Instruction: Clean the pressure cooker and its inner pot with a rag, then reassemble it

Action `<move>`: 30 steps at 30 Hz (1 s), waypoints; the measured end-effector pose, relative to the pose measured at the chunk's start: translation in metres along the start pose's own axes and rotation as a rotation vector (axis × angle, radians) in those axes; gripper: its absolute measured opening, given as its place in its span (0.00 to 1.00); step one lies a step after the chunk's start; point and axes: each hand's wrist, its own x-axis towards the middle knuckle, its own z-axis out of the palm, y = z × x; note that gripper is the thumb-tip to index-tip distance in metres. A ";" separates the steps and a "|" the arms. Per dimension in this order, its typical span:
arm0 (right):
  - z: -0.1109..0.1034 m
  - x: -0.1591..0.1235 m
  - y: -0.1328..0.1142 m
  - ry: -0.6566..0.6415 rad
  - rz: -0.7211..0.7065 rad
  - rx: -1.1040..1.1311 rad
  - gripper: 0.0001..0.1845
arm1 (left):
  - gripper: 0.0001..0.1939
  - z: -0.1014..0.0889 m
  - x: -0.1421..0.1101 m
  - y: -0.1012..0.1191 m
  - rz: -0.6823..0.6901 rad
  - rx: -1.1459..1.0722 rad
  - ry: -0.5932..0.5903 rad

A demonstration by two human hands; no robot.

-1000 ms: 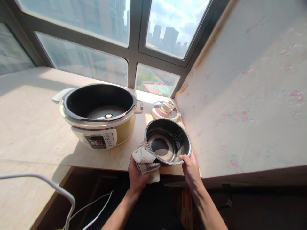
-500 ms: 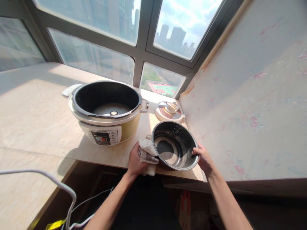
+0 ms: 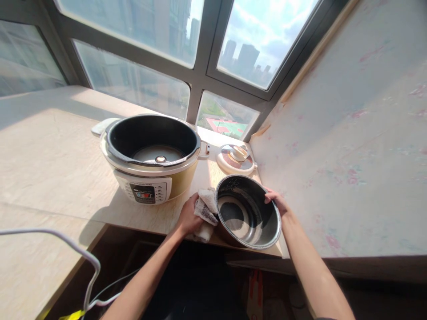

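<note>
Head view: at 8 o'clock, a cord point(image 3: 43, 230) bends over the near edge of the sill point(image 3: 50, 178). At 10 o'clock from the pot, the cooker point(image 3: 182, 178) stands open on the sill, its dark well without the pot and a round metal piece showing at the bottom. The left hand point(image 3: 189, 217) grasps a bunched cloth point(image 3: 206, 211), which meets the outside of the pot point(image 3: 255, 213) around 9 o'clock.

Behind the pot, toward 12 o'clock, the lid point(image 3: 227, 160) lies knob up on the sill. The pot is at 4 o'clock in the view, over the sill's near edge, tilted with its mouth toward the camera; whether the sill bears any of its weight, I cannot tell. The right hand point(image 3: 279, 203) clasps its rim at 2 o'clock, thumb inside. At 3 o'clock rises the wall point(image 3: 367, 133).

As for progress, the pot is out and the cloth is at its side, seemingly mid-wipe. Pale patches show on its floor; residue or sunlight, I cannot tell, so how much remains is unclear.
</note>
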 end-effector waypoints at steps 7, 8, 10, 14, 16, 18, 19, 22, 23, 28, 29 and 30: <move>0.011 0.011 -0.013 -0.055 0.013 -0.083 0.33 | 0.24 0.001 -0.010 0.005 -0.037 -0.089 -0.016; 0.010 0.011 -0.012 -0.004 -0.021 -0.092 0.30 | 0.24 0.001 -0.011 0.006 -0.040 -0.098 -0.007; 0.007 0.009 -0.008 0.157 -0.109 -0.085 0.25 | 0.24 0.003 -0.014 0.007 -0.045 -0.104 0.026; 0.002 -0.013 0.007 0.436 -0.283 0.053 0.18 | 0.25 0.006 -0.020 0.010 -0.042 -0.121 0.101; 0.006 -0.033 0.018 0.509 -0.316 0.084 0.20 | 0.26 0.006 -0.021 0.011 -0.032 -0.142 0.107; 0.017 -0.055 0.033 0.572 -0.307 0.058 0.24 | 0.26 0.006 -0.021 0.012 -0.018 -0.152 0.103; 0.024 -0.065 0.041 0.579 -0.294 0.046 0.27 | 0.25 0.005 -0.020 0.012 -0.008 -0.152 0.103; 0.051 -0.087 0.065 0.562 -0.318 -0.018 0.29 | 0.25 0.004 -0.017 0.010 0.019 -0.150 0.100; 0.059 -0.091 0.071 0.603 -0.341 -0.028 0.28 | 0.25 0.004 -0.016 0.010 0.024 -0.151 0.095; 0.078 -0.093 0.084 0.735 -0.396 0.029 0.25 | 0.25 0.004 -0.015 0.012 0.027 -0.165 0.076; 0.078 -0.092 0.083 0.729 -0.392 0.030 0.25 | 0.25 0.005 -0.015 0.012 0.028 -0.168 0.077; 0.076 -0.092 0.082 0.714 -0.387 0.028 0.25 | 0.25 0.005 -0.014 0.013 0.030 -0.170 0.077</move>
